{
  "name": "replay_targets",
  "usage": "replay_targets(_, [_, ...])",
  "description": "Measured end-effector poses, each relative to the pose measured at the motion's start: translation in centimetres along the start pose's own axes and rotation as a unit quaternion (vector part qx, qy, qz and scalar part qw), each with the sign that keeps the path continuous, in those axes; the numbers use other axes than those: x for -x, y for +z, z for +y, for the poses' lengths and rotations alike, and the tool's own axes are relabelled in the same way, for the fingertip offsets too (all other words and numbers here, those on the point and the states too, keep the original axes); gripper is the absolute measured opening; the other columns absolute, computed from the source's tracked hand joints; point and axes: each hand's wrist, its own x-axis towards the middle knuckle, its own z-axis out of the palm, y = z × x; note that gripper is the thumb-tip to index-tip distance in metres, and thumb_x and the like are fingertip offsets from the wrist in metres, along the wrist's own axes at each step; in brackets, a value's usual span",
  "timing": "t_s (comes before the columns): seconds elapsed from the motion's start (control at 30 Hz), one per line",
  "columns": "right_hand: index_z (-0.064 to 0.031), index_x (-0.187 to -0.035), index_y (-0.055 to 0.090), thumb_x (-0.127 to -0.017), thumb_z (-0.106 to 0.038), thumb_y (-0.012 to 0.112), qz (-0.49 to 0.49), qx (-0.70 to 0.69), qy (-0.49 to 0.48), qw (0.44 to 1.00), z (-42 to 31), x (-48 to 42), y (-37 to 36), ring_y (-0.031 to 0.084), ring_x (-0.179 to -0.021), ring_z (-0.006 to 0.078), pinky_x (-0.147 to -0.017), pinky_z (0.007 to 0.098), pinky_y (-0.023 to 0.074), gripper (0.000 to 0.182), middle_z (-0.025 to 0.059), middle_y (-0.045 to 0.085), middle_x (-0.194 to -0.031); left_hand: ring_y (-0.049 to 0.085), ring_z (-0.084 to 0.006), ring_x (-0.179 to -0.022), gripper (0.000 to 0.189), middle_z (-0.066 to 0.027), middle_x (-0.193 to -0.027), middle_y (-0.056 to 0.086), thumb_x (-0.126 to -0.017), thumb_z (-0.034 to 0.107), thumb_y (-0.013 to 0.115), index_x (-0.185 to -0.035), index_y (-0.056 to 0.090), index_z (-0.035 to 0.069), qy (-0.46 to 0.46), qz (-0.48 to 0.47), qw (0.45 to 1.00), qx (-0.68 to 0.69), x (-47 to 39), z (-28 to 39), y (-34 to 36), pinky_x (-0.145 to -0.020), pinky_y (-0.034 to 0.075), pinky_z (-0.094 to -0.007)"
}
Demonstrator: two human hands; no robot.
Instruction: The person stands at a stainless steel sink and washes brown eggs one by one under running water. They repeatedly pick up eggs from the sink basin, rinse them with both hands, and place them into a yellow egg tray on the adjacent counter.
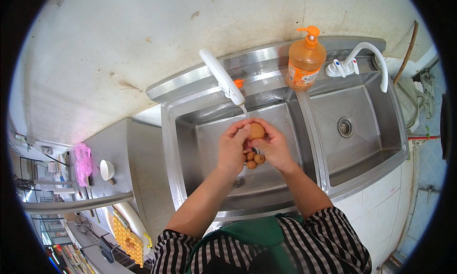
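Both of my hands hold one brown egg [256, 131] above the left sink basin [210, 131]. My left hand [234, 141] has its thumb and fingers against the egg's left side. My right hand [273, 141] cups the egg's right side, with the thumb below it. Water runs from the white faucet [226, 79] just behind my fingers. Under my hands, several brown eggs [251, 164] lie together on the basin floor around the drain, which is mostly hidden.
An orange pump bottle [307, 61] stands behind the divider. The right basin [353, 102] has a second white faucet [375, 50]. To the left, a counter [117, 145] bears a white bowl [107, 170] and a pink plastic bag [82, 163]; a yellow egg tray [125, 233] lies lower left.
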Motion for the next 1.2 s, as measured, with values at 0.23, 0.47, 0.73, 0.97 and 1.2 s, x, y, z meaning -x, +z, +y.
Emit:
replay_targets(0.23, [-0.001,-0.123,0.044,-0.077,0.001,0.064,0.04,0.042,-0.017,0.998,1.1,-0.3,0.3,0.051,-0.101,0.0122,-0.084,0.0247,0.045,0.05,0.0048,0.053,-0.108,0.051,-0.0054,-0.06,0.013,-0.0002,-0.073,0.057,-0.084,0.013,0.058,-0.092,0.062,0.005,-0.002,0.042,0.999,0.007,-0.6,0.2,0.7,-0.047,0.038,-0.019])
replay_targets(0.47, [-0.0039,-0.12,0.048,-0.072,0.003,0.064,0.087,0.197,-0.082,0.973,1.3,-3.3,0.5,0.056,-0.096,0.0171,-0.08,0.0267,0.0489,0.051,0.0088,0.054,-0.107,0.051,-0.0077,-0.064,0.018,-0.0016,-0.082,0.057,-0.084,0.013,0.058,-0.1,0.06,0.004,0.045,0.038,0.998,-0.034,-3.1,0.0,1.0,-0.054,0.042,-0.021])
replay_targets(0.73, [-0.0058,-0.116,0.051,-0.068,0.0,0.067,0.117,0.23,-0.092,0.962,0.4,-4.7,0.7,0.059,-0.092,0.0202,-0.077,0.0277,0.0499,0.05,0.0099,0.055,-0.106,0.047,-0.0069,-0.065,0.02,0.0019,-0.079,0.054,-0.088,0.015,0.052,-0.105,0.059,0.007,0.011,0.086,0.995,0.043,-4.3,0.3,0.9,-0.058,0.042,-0.0219])
replay_targets(0.97, [-0.0087,-0.11,0.054,-0.064,0.003,0.066,0.122,0.286,-0.16,0.937,1.3,-4.2,1.4,0.057,-0.096,0.0253,-0.078,0.03,0.0482,0.049,0.0097,0.056,-0.107,0.051,-0.0131,-0.067,0.01,-0.0022,-0.081,0.054,-0.089,0.017,0.047,-0.09,0.051,0.007,0.134,0.051,0.989,-0.014,-3.8,-1.7,1.5,-0.058,0.045,-0.0266])
replay_targets(1.2, [-0.006,-0.107,0.054,-0.067,0.007,0.065,0.147,0.302,-0.213,0.917,2.3,-3.8,1.8,0.056,-0.087,0.0114,-0.07,0.0232,0.0472,0.043,0.0041,0.058,-0.102,0.051,-0.0149,-0.064,0.017,-0.0041,-0.078,0.051,-0.092,0.026,0.044,-0.091,0.047,0.009,0.03,0.061,0.994,0.087,-3.5,0.2,1.6,-0.055,0.045,-0.0293])
